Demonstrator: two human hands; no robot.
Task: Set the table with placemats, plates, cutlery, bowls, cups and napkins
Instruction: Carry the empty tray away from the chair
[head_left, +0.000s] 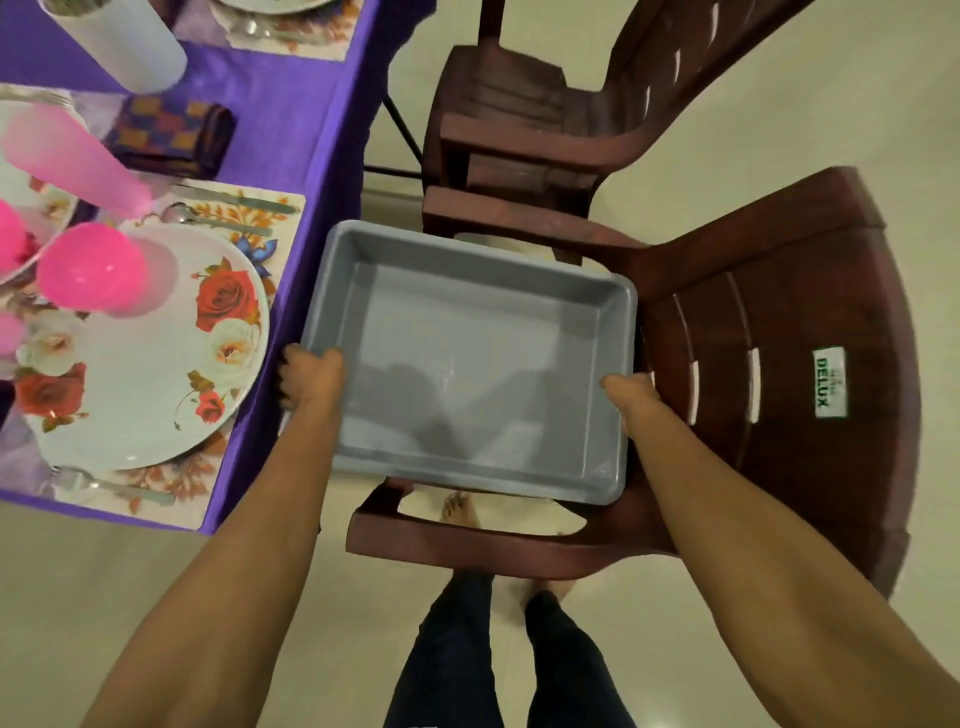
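Note:
An empty grey plastic tray (467, 364) sits over the seat of a brown chair (779, 395), beside the table. My left hand (311, 376) grips its left rim and my right hand (631, 400) grips its right rim. On the purple tablecloth (291, 119) to the left lies a floral placemat (275, 208) with a rose-patterned plate (156, 374), a pink bowl (91, 270) on the plate, a knife and spoon (228, 215) above it and a fork (109, 486) below. A pink cup (72, 156) and a folded patterned napkin (171, 135) stand further back.
A second brown chair (535, 130) stands behind the first. A white cylinder (119, 41) rises at the top left, with another place setting (291, 31) behind it. My legs and bare feet (498, 649) stand on the pale tile floor.

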